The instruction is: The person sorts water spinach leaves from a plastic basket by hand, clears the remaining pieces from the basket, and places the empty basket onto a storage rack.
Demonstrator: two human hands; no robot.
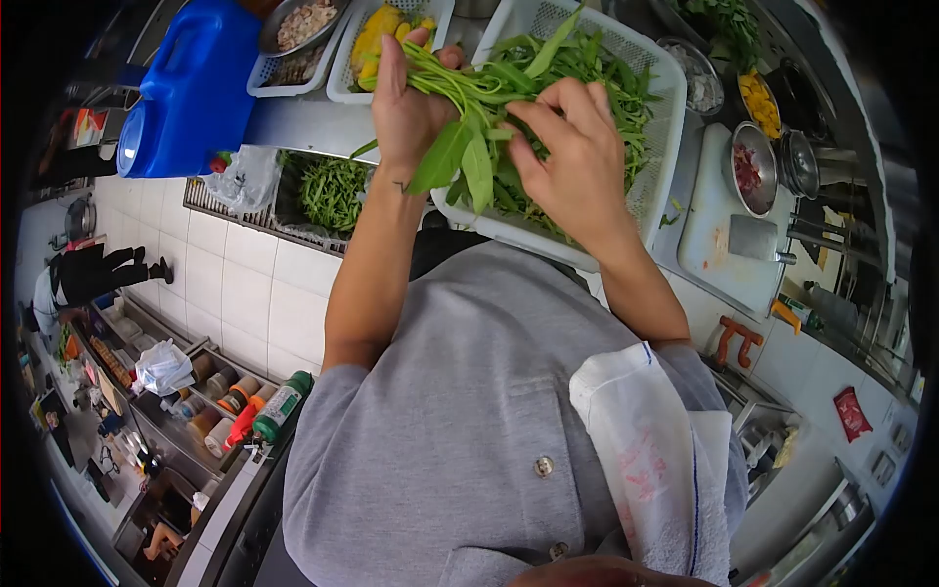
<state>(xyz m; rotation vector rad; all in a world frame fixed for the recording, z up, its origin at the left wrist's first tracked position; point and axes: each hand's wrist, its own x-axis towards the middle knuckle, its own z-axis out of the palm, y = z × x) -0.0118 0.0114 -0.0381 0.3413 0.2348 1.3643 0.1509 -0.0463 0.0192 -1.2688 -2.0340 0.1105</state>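
Note:
My left hand (409,110) is closed around a bunch of long-stemmed leafy greens that look like water spinach (455,86), its stems lying across the palm and leaves hanging down past the wrist. My right hand (579,147) pinches at the same bunch from the other side, thumb and forefinger together on the stems; the exact spot is partly hidden by leaves. Beneath both hands stands a white perforated basket (668,127), heaped with loose cut greens (618,73).
Left are a blue jerrycan (191,83), a basket of yellow pieces (386,29) and a crate of greens (333,191). Right, a cutting board (709,220) bears a cleaver (751,237) and a bowl of red meat (748,166). Another person (93,274) stands far left.

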